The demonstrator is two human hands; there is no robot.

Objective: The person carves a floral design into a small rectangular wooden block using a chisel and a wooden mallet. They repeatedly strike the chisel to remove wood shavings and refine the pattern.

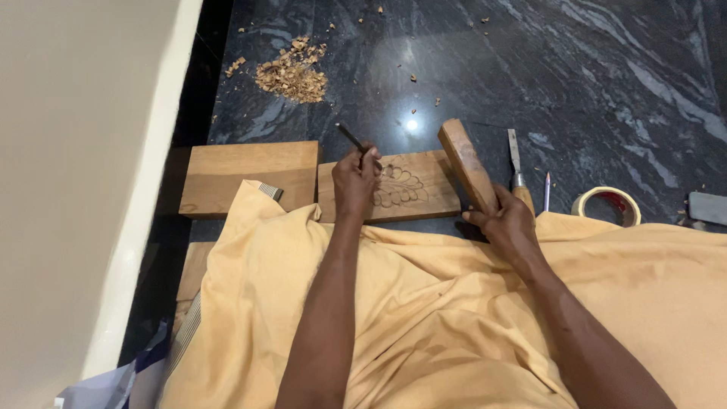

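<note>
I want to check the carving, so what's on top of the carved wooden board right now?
A leaf pattern cut into the carved board, and the left hand with a thin chisel. The hand covers part of the pattern.

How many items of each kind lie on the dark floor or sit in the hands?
Wooden boards: 2, a plain board and a carved board
Chisels: 2, a thin chisel in the left hand and a floor chisel
Wooden mallet in the right hand: 1
Pencil: 1
Tape roll: 1
Shavings pile: 1
Total: 8

head-worn view, looking steeply down, close over lap and floor (575, 83)
</note>
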